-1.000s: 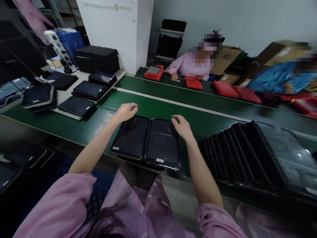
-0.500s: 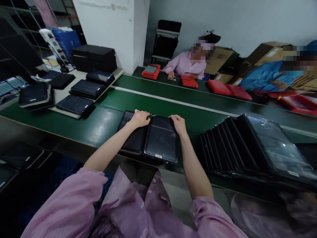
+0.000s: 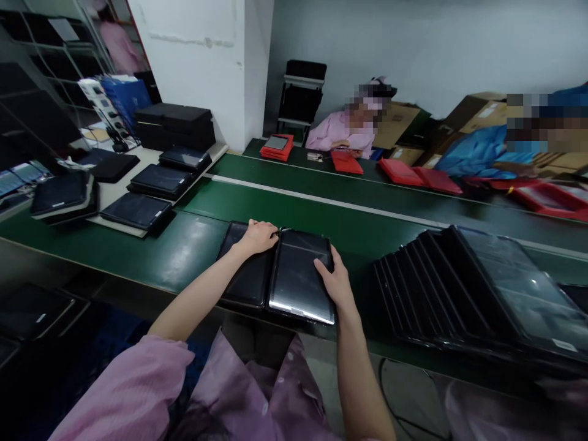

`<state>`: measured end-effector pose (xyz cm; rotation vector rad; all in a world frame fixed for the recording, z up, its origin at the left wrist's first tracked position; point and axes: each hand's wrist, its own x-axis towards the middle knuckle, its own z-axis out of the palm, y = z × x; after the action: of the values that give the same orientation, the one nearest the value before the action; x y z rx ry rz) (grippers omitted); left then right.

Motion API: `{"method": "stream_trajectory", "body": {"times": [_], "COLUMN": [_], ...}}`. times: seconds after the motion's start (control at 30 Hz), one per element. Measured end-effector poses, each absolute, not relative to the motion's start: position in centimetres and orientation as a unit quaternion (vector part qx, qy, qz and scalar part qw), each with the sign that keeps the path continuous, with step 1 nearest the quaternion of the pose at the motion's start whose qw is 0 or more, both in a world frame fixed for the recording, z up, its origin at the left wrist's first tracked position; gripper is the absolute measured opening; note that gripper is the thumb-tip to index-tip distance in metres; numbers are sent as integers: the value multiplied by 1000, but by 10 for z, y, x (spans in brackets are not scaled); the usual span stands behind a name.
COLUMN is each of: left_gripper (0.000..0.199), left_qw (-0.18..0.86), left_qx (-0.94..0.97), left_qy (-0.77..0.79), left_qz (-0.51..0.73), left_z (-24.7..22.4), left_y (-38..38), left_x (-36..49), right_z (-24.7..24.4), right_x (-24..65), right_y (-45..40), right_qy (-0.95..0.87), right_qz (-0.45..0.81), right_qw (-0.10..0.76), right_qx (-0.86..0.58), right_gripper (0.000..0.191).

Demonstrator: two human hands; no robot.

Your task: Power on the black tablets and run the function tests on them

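Two black tablet-like panels lie side by side at the front edge of the green bench. My left hand rests over the top of the left panel, its fingers reaching the gap between the two. My right hand grips the right edge of the right panel, thumb on its glossy face and fingers along its side. A film-like sheen covers this right panel, whose near edge catches the light.
A leaning row of black panels stands on the right of the green bench. More panels lie on a pale board at the left. Across the bench are red trays and two people, in pink and blue.
My right hand has slid from the top right corner down the panel's right side, its thumb now on the face. My left hand stays in place. The view has tilted slightly upward.
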<state>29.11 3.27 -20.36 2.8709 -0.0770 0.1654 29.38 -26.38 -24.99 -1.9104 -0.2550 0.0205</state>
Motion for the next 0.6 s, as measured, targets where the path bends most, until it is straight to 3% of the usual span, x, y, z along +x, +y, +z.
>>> {"method": "stream_trajectory", "body": {"times": [0.6], "left_gripper": [42], "left_qw": [130], "left_qx": [990], "left_qy": [-40], "left_qz": [24], "left_z": [-193], "left_y": [36], "left_x": [285], "right_z": [-245], "right_x": [291], "right_y": [-261], "right_qy": [-92], "right_qz": [3], "right_qw": [583], "right_qx": [-808], "right_gripper": [103]}}
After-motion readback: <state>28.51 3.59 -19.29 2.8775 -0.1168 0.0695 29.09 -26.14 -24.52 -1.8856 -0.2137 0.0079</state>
